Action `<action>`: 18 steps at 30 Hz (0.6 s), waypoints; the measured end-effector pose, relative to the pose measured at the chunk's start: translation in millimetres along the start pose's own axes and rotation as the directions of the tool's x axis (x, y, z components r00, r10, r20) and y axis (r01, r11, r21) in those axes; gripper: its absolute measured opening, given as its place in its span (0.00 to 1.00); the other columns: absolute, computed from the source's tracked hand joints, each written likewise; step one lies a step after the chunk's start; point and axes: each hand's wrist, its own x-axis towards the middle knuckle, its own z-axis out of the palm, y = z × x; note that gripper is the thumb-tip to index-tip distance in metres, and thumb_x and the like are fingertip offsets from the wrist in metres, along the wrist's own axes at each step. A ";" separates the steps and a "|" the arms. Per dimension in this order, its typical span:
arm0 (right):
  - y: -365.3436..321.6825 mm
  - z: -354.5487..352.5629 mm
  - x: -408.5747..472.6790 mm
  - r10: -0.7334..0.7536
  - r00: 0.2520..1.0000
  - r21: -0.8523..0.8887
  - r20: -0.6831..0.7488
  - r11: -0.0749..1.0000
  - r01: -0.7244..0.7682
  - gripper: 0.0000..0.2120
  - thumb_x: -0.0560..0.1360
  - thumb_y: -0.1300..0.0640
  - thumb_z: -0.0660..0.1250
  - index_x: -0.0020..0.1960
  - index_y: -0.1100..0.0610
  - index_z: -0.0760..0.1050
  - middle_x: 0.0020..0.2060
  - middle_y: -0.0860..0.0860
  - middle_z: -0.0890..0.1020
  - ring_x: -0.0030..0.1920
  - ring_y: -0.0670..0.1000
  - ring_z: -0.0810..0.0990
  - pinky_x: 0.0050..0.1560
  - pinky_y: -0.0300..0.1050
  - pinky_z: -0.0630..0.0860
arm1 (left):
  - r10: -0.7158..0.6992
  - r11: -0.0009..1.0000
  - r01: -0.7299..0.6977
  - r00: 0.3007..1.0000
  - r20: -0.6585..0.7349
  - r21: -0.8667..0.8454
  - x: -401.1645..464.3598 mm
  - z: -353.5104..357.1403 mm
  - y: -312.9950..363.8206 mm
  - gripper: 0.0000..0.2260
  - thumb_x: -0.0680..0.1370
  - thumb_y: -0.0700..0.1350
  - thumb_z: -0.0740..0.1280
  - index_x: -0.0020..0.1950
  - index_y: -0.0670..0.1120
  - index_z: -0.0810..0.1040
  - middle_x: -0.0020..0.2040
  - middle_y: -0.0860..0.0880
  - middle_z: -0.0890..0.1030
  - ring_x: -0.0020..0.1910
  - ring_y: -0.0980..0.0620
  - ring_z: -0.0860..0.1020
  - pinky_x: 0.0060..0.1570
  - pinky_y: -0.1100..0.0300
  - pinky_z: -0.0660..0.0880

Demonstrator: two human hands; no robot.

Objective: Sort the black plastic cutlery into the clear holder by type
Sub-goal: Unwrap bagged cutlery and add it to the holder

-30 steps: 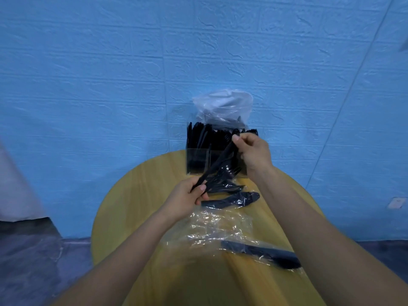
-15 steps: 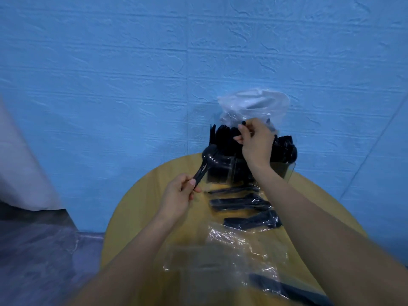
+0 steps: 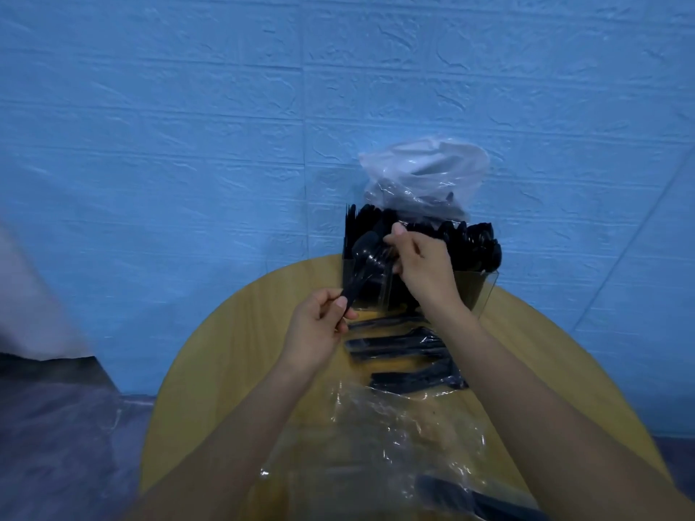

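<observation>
Two bare hands at work over a round yellow wooden table (image 3: 225, 370).

Item: black plastic spoon (image 3: 363, 257). Handle end pinched between thumb and fingers of the left hand (image 3: 319, 329); bowl raised and tilted toward the front left of the clear plastic cutlery holder (image 3: 485, 291). Not yet inside any compartment.

Item: the holder itself, standing at the table's far edge against the blue textured wall (image 3: 188, 126). Already packed with upright black cutlery; spoon bowls show along its right side, thinner pieces at its left. Dividers hard to make out.

Item: right hand (image 3: 421, 268), fingers curled at the cutlery tops near the holder's middle. It seems to pinch one piece there, though black on black leaves that uncertain.

Item: crumpled clear plastic bag (image 3: 421, 174), behind and above the holder, dark pieces inside.

Item: wrapped black cutlery bundles (image 3: 402, 355), lying on the table just in front of the holder; unsorted.

Item: loose clear plastic wrapping (image 3: 395, 426), spread on the near table.

Step in hand, as judged: placing. One piece is being settled by the right hand while the spoon waits.

Next move calls for: carrying the spoon across to the spoon side, handle down, and releasing only once it stands among its kind.
</observation>
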 end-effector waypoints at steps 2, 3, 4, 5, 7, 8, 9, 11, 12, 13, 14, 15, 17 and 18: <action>3.6 -7.6 -11.3 0.089 0.993 0.121 0.083 0.988 -0.099 0.09 0.78 0.53 0.64 0.41 0.54 0.76 0.30 0.49 0.77 0.27 0.42 0.72 0.34 0.38 0.70 | -0.006 1.000 0.006 1.000 0.008 -0.002 0.3 9.5 -1.4 0.08 0.81 0.38 0.58 0.58 0.39 0.73 0.37 0.47 0.77 0.27 0.62 0.71 0.28 0.72 0.68; 4.3 -12.4 -13.3 0.131 0.987 0.212 0.091 0.966 -0.147 0.05 0.77 0.57 0.66 0.42 0.55 0.76 0.30 0.49 0.77 0.27 0.42 0.72 0.32 0.37 0.70 | -0.004 1.000 0.004 1.000 0.014 0.005 -0.1 14.5 -2.1 0.08 0.81 0.39 0.58 0.58 0.40 0.73 0.38 0.47 0.77 0.28 0.62 0.71 0.28 0.72 0.68; 5.2 -18.1 -12.7 0.171 0.981 0.289 0.087 0.938 -0.189 0.04 0.76 0.60 0.67 0.43 0.56 0.77 0.31 0.49 0.77 0.27 0.42 0.72 0.31 0.36 0.71 | 0.002 1.000 -0.002 1.000 0.020 0.011 -0.6 19.1 -2.5 0.07 0.81 0.39 0.59 0.56 0.41 0.73 0.38 0.48 0.78 0.29 0.61 0.71 0.28 0.72 0.69; 6.2 -24.5 -10.5 0.200 0.977 0.338 0.074 0.917 -0.213 0.03 0.76 0.61 0.68 0.43 0.56 0.77 0.30 0.48 0.77 0.27 0.42 0.72 0.30 0.35 0.71 | 0.014 1.000 -0.015 1.000 0.022 0.017 -0.8 22.9 -2.4 0.06 0.81 0.40 0.58 0.55 0.42 0.74 0.38 0.48 0.78 0.29 0.62 0.71 0.29 0.72 0.69; 8.7 -39.1 -3.4 0.235 0.972 0.391 0.026 0.892 -0.226 0.05 0.75 0.62 0.68 0.41 0.55 0.77 0.29 0.47 0.78 0.27 0.42 0.73 0.30 0.35 0.71 | 0.038 0.999 -0.038 0.999 0.017 0.025 0.8 28.6 -1.6 0.06 0.82 0.41 0.58 0.50 0.47 0.74 0.37 0.50 0.78 0.28 0.63 0.71 0.30 0.71 0.69; 9.6 -47.1 0.9 0.246 0.969 0.418 -0.014 0.882 -0.218 0.06 0.75 0.63 0.68 0.40 0.55 0.76 0.29 0.46 0.77 0.26 0.42 0.73 0.30 0.35 0.71 | 0.044 0.999 -0.044 0.999 0.011 0.028 2.5 30.5 -0.9 0.07 0.82 0.41 0.58 0.49 0.48 0.74 0.37 0.51 0.78 0.28 0.63 0.70 0.30 0.71 0.69; 10.4 -55.1 5.6 0.258 0.964 0.448 -0.065 0.871 -0.203 0.07 0.75 0.63 0.68 0.40 0.55 0.75 0.28 0.46 0.77 0.26 0.42 0.73 0.29 0.35 0.71 | 0.050 0.998 -0.050 0.999 0.006 0.032 4.2 31.9 0.3 0.07 0.82 0.41 0.57 0.48 0.49 0.73 0.37 0.52 0.78 0.28 0.63 0.70 0.30 0.70 0.69; 10.7 -71.4 13.6 0.270 0.945 0.490 -0.183 0.859 -0.150 0.08 0.76 0.64 0.67 0.39 0.55 0.73 0.30 0.48 0.76 0.24 0.41 0.72 0.28 0.34 0.71 | 0.066 0.997 -0.065 0.998 -0.012 0.050 8.6 34.1 1.9 0.07 0.82 0.41 0.57 0.48 0.47 0.74 0.36 0.52 0.78 0.28 0.63 0.70 0.32 0.69 0.69; 11.1 -79.2 16.9 0.264 0.933 0.484 -0.244 0.867 -0.118 0.08 0.76 0.64 0.66 0.40 0.55 0.72 0.31 0.49 0.76 0.23 0.41 0.72 0.28 0.33 0.72 | 0.071 0.996 -0.069 0.997 -0.021 0.061 10.8 35.2 2.1 0.07 0.82 0.41 0.57 0.49 0.46 0.74 0.36 0.52 0.78 0.28 0.63 0.70 0.33 0.68 0.69; 11.2 -86.4 19.5 0.245 0.922 0.460 -0.300 0.884 -0.085 0.08 0.76 0.64 0.66 0.40 0.55 0.72 0.31 0.50 0.76 0.23 0.41 0.72 0.28 0.33 0.72 | 0.072 0.995 -0.070 0.997 -0.026 0.068 12.9 36.3 2.1 0.07 0.82 0.42 0.57 0.49 0.45 0.75 0.36 0.52 0.78 0.28 0.63 0.70 0.33 0.67 0.69; 11.5 -91.8 21.5 0.211 0.915 0.421 -0.345 0.906 -0.050 0.08 0.77 0.64 0.66 0.41 0.54 0.71 0.32 0.51 0.76 0.23 0.41 0.72 0.29 0.34 0.72 | 0.071 0.995 -0.069 0.997 -0.028 0.070 14.7 37.4 1.8 0.07 0.82 0.42 0.57 0.50 0.44 0.75 0.36 0.52 0.77 0.28 0.62 0.70 0.34 0.67 0.69; 11.2 -95.3 22.3 0.160 0.912 0.372 -0.377 0.928 -0.009 0.09 0.77 0.64 0.65 0.41 0.54 0.71 0.32 0.51 0.76 0.23 0.41 0.72 0.29 0.35 0.72 | 0.070 0.995 -0.068 0.997 -0.028 0.070 16.4 38.5 1.2 0.07 0.82 0.42 0.57 0.51 0.43 0.75 0.36 0.52 0.77 0.28 0.62 0.70 0.34 0.66 0.68; 12.3 -95.6 23.3 0.030 0.914 0.242 -0.405 0.967 0.076 0.10 0.77 0.64 0.65 0.40 0.52 0.70 0.33 0.50 0.76 0.24 0.41 0.72 0.31 0.37 0.72 | 0.073 0.994 -0.071 0.997 -0.024 0.078 18.8 40.4 -0.2 0.07 0.82 0.42 0.58 0.50 0.44 0.75 0.36 0.52 0.77 0.29 0.62 0.70 0.34 0.66 0.68; 13.5 -92.7 23.9 -0.031 0.914 0.172 -0.405 0.979 0.109 0.11 0.77 0.64 0.65 0.41 0.51 0.70 0.33 0.49 0.76 0.25 0.41 0.72 0.32 0.39 0.72 | 0.075 0.994 -0.073 0.997 -0.019 0.085 19.4 41.3 -0.8 0.07 0.82 0.42 0.58 0.49 0.45 0.75 0.36 0.52 0.77 0.29 0.61 0.70 0.34 0.66 0.68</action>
